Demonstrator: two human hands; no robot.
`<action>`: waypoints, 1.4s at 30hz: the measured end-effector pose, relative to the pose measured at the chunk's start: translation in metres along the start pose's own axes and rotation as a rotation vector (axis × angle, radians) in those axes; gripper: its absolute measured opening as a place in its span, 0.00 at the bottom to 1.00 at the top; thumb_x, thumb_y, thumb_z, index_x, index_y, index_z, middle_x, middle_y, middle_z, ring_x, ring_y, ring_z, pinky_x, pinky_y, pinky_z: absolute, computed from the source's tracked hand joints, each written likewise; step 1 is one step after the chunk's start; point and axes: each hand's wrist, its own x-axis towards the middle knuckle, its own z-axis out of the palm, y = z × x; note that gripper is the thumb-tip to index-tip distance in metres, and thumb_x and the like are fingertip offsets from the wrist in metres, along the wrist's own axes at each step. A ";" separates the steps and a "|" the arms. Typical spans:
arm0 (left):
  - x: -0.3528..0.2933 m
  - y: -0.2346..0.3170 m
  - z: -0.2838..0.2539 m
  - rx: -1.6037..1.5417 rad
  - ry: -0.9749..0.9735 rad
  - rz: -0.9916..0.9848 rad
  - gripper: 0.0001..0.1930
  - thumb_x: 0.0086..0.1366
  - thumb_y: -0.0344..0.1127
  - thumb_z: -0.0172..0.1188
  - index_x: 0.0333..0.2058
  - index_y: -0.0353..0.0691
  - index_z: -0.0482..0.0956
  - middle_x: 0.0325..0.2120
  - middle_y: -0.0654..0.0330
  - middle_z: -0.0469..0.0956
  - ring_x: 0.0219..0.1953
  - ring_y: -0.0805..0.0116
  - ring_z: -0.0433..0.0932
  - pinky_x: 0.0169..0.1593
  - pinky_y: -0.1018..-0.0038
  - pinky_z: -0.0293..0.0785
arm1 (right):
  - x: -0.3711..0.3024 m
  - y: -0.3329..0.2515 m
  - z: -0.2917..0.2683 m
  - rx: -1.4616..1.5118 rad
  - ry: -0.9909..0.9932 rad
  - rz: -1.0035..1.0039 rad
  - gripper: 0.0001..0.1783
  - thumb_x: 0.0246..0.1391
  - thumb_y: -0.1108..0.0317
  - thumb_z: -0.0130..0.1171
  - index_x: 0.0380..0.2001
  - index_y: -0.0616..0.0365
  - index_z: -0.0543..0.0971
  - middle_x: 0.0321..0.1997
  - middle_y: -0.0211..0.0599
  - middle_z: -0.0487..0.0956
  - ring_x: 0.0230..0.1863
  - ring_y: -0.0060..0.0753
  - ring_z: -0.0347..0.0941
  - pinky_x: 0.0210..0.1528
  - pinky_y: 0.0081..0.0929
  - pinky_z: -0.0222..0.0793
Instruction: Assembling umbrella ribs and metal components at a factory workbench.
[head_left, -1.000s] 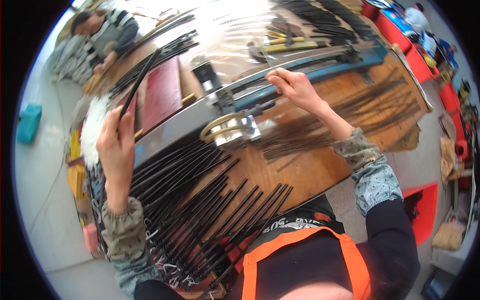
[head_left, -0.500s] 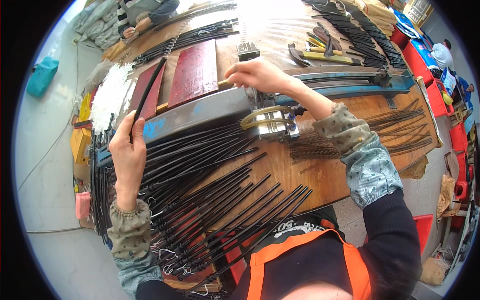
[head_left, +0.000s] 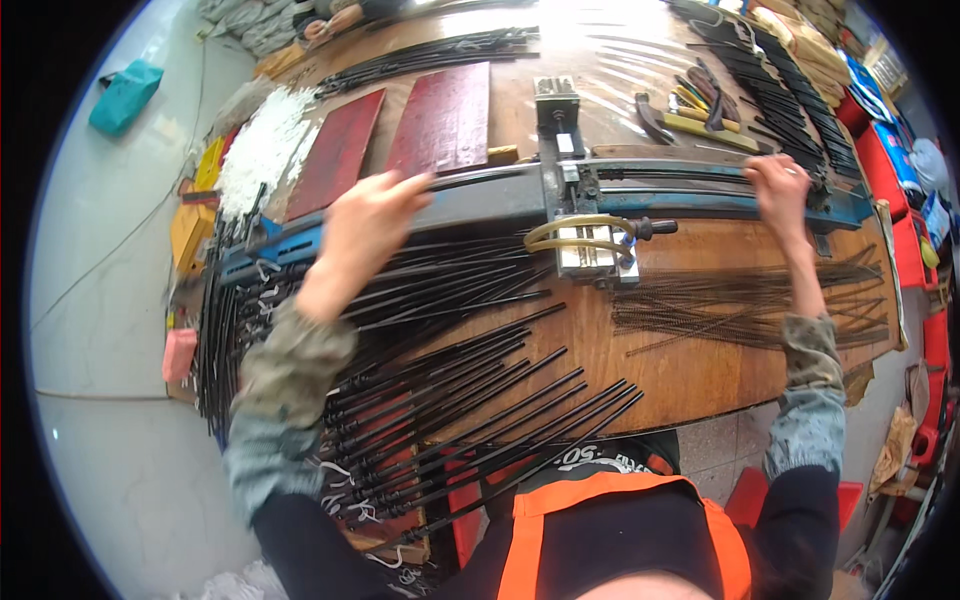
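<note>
My left hand (head_left: 370,230), slightly blurred, is closed at the left part of a long grey and blue bench fixture (head_left: 490,198). From its fingertips a black rod (head_left: 480,178) lies along the top of the fixture, toward the metal clamp block (head_left: 568,180) in the middle. At the fixture's right end my right hand (head_left: 782,185) is closed over the rail, with its fingers drawn together; what they pinch is hidden. In front of the clamp block sits a silver block with looped yellowish tubes (head_left: 570,240) and a black knob (head_left: 657,228).
Black rods (head_left: 470,400) in a large bundle lie at front left. Thin brown springs (head_left: 740,300) spread at the right. Behind the fixture are dark red boards (head_left: 440,120), white pieces (head_left: 262,150) and a hammer (head_left: 655,118). Another person's hands (head_left: 335,20) show at the far left.
My left hand has brought the black rod down from a steep tilt onto the fixture. My right hand has moved from the middle clamp to the right end. The view has shifted slightly.
</note>
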 end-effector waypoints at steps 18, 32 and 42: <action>0.062 0.044 0.091 -0.349 0.090 0.013 0.11 0.64 0.40 0.61 0.32 0.38 0.82 0.30 0.53 0.78 0.35 0.49 0.78 0.39 0.59 0.74 | -0.029 0.036 0.022 0.117 0.050 0.044 0.07 0.63 0.68 0.56 0.35 0.61 0.76 0.35 0.39 0.77 0.42 0.42 0.72 0.47 0.36 0.66; 0.070 0.051 0.085 -0.109 -0.146 -0.111 0.11 0.70 0.41 0.54 0.33 0.41 0.73 0.26 0.50 0.81 0.30 0.46 0.81 0.31 0.53 0.75 | -0.039 -0.095 -0.031 0.239 -0.047 -0.082 0.21 0.50 0.70 0.67 0.49 0.54 0.81 0.47 0.31 0.83 0.56 0.36 0.74 0.55 0.33 0.60; 0.067 0.051 0.094 -0.077 -0.132 -0.074 0.11 0.70 0.43 0.53 0.33 0.42 0.72 0.23 0.49 0.79 0.29 0.44 0.79 0.30 0.53 0.73 | -0.037 -0.147 -0.021 0.460 -0.104 0.028 0.16 0.58 0.65 0.61 0.48 0.59 0.79 0.36 0.33 0.80 0.42 0.36 0.71 0.47 0.32 0.58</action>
